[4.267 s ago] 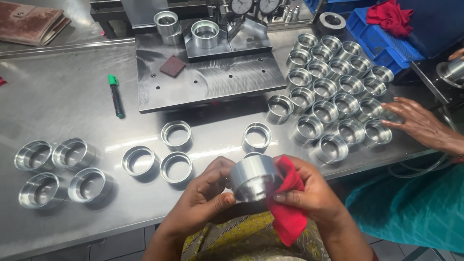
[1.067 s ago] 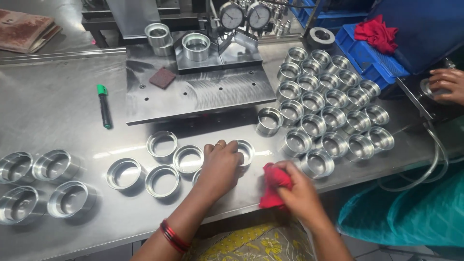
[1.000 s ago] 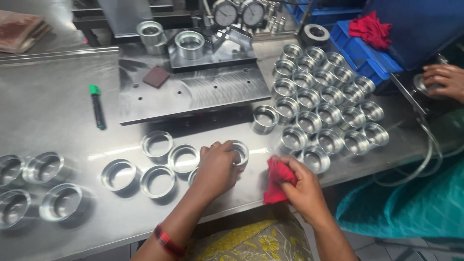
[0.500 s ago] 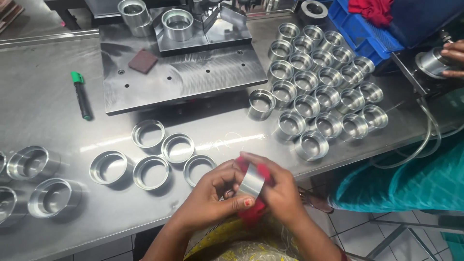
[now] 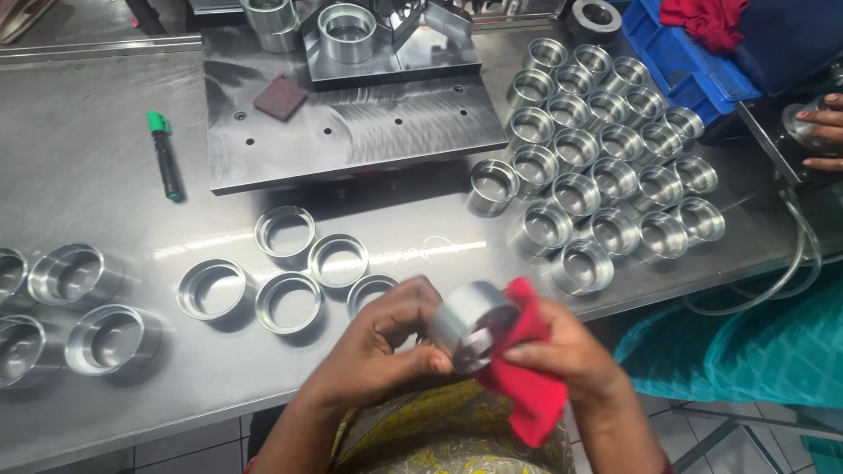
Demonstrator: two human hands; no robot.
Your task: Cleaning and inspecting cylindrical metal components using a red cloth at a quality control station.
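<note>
At the near edge of the table (image 5: 105,412), your left hand (image 5: 382,347) grips a metal ring (image 5: 470,325), fingers curled round its rim, holding it tilted above the edge. Your right hand (image 5: 566,355) is closed on a red cloth (image 5: 527,377), pressing it against the ring's side. Just beyond the ring, five shallow rings (image 5: 285,303) lie flat. Farther right of it stands a packed group of cups (image 5: 606,167). Beyond it sits a steel plate (image 5: 351,132), with a green-capped marker (image 5: 164,154) to its left. Another person's hand (image 5: 821,132) shows at the far right.
</note>
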